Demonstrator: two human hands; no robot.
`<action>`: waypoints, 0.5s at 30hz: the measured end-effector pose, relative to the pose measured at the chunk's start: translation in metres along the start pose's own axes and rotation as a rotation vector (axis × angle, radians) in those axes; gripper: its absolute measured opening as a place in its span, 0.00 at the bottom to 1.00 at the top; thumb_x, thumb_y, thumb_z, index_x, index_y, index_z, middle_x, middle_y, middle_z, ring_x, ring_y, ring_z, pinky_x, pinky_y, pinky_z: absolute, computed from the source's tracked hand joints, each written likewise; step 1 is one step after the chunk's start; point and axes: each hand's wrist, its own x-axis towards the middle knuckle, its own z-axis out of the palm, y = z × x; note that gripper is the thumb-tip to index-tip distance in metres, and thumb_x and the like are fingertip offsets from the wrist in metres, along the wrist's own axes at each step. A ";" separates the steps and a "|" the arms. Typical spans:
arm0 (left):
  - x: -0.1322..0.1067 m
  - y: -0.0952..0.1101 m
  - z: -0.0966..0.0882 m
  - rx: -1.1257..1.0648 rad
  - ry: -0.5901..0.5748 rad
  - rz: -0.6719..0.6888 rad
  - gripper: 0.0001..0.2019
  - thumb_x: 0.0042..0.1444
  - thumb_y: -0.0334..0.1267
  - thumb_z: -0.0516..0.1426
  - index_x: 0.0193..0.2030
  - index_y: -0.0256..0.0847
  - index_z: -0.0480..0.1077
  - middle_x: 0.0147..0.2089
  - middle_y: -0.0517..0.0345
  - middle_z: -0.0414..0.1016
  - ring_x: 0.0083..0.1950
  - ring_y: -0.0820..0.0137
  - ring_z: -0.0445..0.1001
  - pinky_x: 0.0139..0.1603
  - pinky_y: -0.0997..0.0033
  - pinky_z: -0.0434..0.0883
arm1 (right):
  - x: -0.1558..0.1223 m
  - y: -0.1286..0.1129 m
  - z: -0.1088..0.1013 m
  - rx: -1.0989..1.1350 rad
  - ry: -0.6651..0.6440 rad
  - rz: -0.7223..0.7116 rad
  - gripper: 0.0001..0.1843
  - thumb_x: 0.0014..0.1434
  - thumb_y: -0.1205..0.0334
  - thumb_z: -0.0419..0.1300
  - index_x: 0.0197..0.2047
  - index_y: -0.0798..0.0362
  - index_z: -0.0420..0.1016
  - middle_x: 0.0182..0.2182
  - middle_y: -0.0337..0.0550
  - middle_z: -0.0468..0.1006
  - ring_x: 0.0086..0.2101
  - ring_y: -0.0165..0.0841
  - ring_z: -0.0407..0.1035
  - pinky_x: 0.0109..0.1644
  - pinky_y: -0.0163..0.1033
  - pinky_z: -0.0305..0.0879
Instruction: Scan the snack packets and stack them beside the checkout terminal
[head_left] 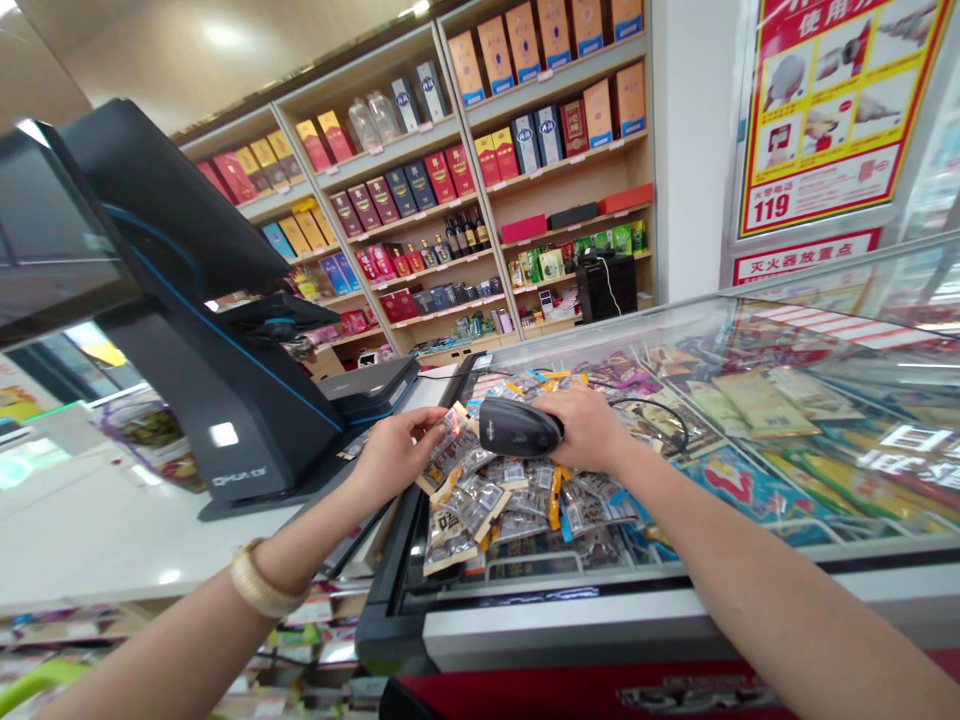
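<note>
My right hand [589, 425] grips a black barcode scanner [517, 428], its head pointing left. Between the thumb and fingers of my left hand [397, 448] is the edge of a small snack packet [450, 440]. A red light spot from the scanner falls on that packet. The scanner and the packet are a short distance apart. Beneath both hands lies a heap of similar small snack packets [517, 500], grey with orange or blue ends, on the glass top of a chest freezer [525, 635]. The scanner partly hides the heap.
A black checkout terminal [247, 400] stands on the white counter [97, 535] to the left. The scanner's cable [682, 420] curls over the glass at right. Shelves [420, 230] of boxed goods line the back wall. Bagged goods [757, 490] show through the freezer glass.
</note>
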 end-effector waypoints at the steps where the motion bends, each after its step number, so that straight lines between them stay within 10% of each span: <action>1: 0.000 0.000 0.000 -0.013 -0.007 0.002 0.17 0.56 0.44 0.53 0.46 0.38 0.77 0.40 0.52 0.82 0.38 0.64 0.78 0.42 0.66 0.74 | 0.000 0.000 0.000 0.001 -0.007 0.006 0.11 0.48 0.59 0.63 0.37 0.50 0.76 0.33 0.43 0.82 0.35 0.38 0.74 0.38 0.39 0.58; 8: -0.006 0.007 0.011 -0.407 -0.154 0.004 0.12 0.54 0.43 0.58 0.43 0.41 0.69 0.35 0.55 0.80 0.35 0.67 0.77 0.38 0.65 0.75 | -0.002 0.008 0.002 -0.014 0.168 0.055 0.16 0.46 0.59 0.61 0.41 0.52 0.77 0.38 0.48 0.82 0.38 0.42 0.74 0.40 0.42 0.61; 15: -0.014 0.030 0.070 -0.477 -0.307 0.160 0.04 0.55 0.36 0.58 0.37 0.40 0.69 0.33 0.56 0.75 0.33 0.71 0.74 0.37 0.68 0.74 | -0.005 0.012 0.002 -0.042 0.301 0.121 0.18 0.45 0.61 0.59 0.42 0.53 0.76 0.39 0.50 0.82 0.40 0.43 0.74 0.40 0.42 0.61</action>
